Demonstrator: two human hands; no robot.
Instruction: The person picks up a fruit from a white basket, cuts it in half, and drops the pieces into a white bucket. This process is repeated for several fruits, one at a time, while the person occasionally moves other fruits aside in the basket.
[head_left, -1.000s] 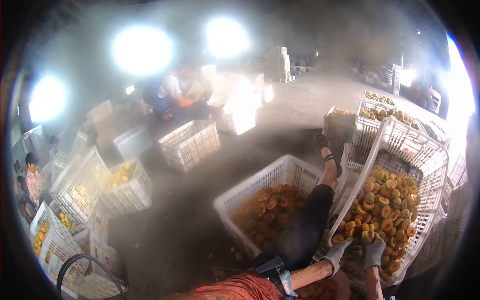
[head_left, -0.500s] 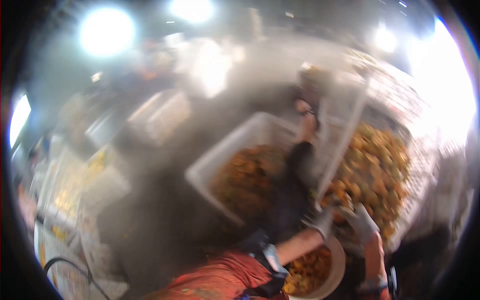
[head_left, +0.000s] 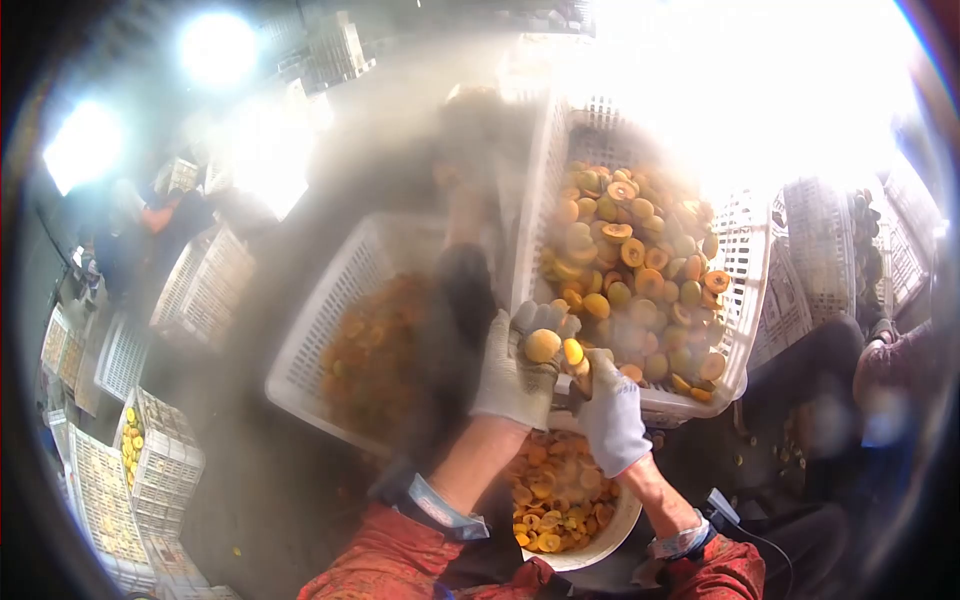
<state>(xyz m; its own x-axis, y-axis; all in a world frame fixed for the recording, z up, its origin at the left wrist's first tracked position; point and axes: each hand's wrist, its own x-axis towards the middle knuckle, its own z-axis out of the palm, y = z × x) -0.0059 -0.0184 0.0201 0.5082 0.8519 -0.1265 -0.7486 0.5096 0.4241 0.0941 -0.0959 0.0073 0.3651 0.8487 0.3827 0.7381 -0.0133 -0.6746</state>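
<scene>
My left hand point(head_left: 518, 368), in a pale work glove, is closed on a roundish orange apricot point(head_left: 543, 346). My right hand point(head_left: 610, 412), in a white glove, meets it from the right. Its fingers pinch a bright yellow-orange apricot piece point(head_left: 573, 352); whether a small tool is there too is hidden. Both hands are at the near corner of a white perforated crate point(head_left: 742, 300) filled with whole and halved apricots point(head_left: 632, 252). Below my wrists stands a white bucket point(head_left: 622, 522) with many cut apricot halves point(head_left: 550, 505) in it.
Left of my leg, another white crate point(head_left: 300, 330) holds orange fruit, blurred by haze. Stacked crates point(head_left: 165, 470) line the far left, some with yellow fruit. More crates point(head_left: 820, 240) stand at right, near another person's arm point(head_left: 895, 370). Glare washes out the upper right.
The view has turned to the right and sharpened, so crates and hands appear further left. My hands now show close together with the apricot between them.
</scene>
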